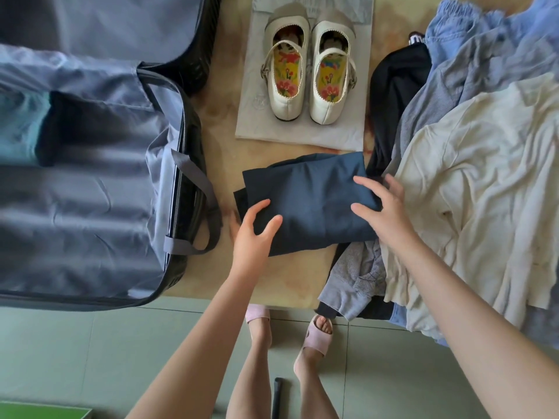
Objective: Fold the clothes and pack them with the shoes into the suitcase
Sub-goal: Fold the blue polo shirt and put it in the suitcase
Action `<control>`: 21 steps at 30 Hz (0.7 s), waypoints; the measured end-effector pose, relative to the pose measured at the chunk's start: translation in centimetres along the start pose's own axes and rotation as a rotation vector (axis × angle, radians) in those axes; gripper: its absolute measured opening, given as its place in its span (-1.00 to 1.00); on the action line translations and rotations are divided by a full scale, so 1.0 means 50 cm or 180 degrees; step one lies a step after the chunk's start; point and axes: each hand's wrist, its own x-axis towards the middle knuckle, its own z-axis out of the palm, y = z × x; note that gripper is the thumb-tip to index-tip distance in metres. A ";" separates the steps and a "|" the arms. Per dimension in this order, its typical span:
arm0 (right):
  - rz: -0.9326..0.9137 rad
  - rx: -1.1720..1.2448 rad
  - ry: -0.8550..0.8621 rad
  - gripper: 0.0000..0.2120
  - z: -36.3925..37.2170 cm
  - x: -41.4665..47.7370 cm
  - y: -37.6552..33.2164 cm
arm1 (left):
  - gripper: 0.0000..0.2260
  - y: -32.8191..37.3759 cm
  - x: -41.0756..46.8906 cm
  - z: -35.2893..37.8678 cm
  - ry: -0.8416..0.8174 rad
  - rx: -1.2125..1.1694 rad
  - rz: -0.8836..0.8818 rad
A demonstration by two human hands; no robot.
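Hands bracket the folded navy garment [314,201] at the centre of the frame, probably to square it before it is lifted. The left hand [254,234] lies spread over its lower left corner, and the right hand [387,210] rests with fingers wide on its right edge, neither plainly gripping. The suitcase [90,207] lies open at the left, its lining facing up, near enough for a short carry. The shoes [329,98] wait at the upper centre on a white sheet [302,134], likely to keep the desk [223,146] clean. The unfolded clothes [469,176] are heaped at the right.
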 end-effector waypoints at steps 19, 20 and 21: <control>0.0660 0.0721 -0.0508 -0.41 -0.020 -0.037 -0.008 | -0.31 0.026 0.056 -0.050 -0.0572 0.0287 0.0311; 0.0676 0.0752 -0.0578 -0.40 -0.021 -0.040 -0.009 | -0.30 0.027 0.057 -0.051 -0.0594 0.0303 0.0322; 0.0656 0.0736 -0.0671 -0.38 -0.023 -0.042 -0.009 | -0.29 0.030 0.059 -0.051 -0.0621 0.0351 0.0346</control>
